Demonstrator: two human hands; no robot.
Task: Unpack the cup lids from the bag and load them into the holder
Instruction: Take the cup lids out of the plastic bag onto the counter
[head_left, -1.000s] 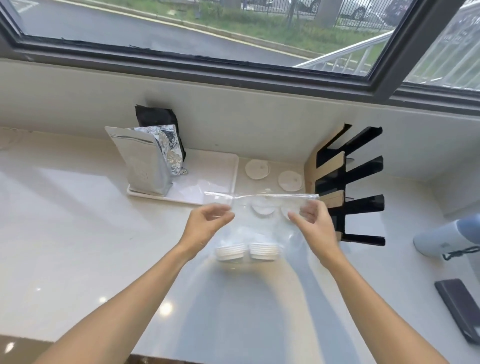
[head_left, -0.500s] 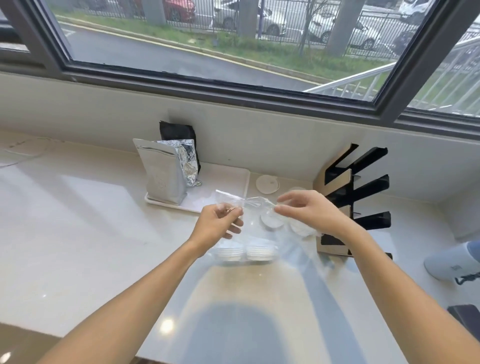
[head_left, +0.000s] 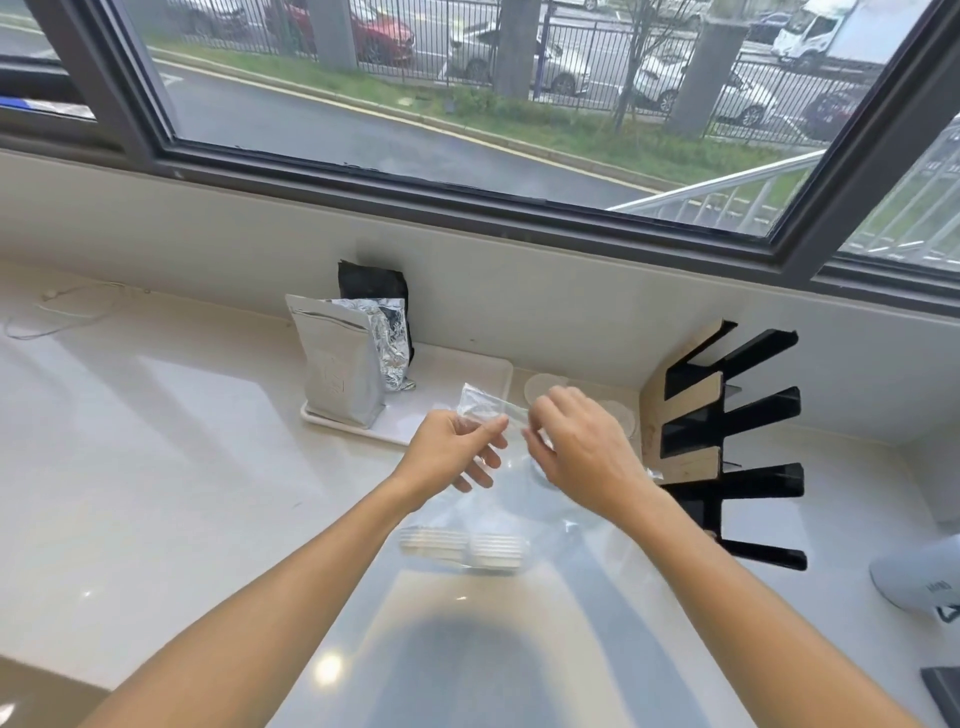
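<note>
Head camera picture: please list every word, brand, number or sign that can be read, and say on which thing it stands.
No text can be read with certainty.
Silver pouch: faint print on its front, too blurred to read.
White object at the right edge: dark letters and a mark, too small and cut off to read.
Clear bag, lid stacks, black holder: no lettering visible.

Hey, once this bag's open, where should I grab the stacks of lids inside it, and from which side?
Judging by their pose, grip the lid stacks across their ribbed rims, reaching down through the bag mouth that both hands hold up top. They lie side by side at the bag's bottom, so the mouth is the only way in.
</note>
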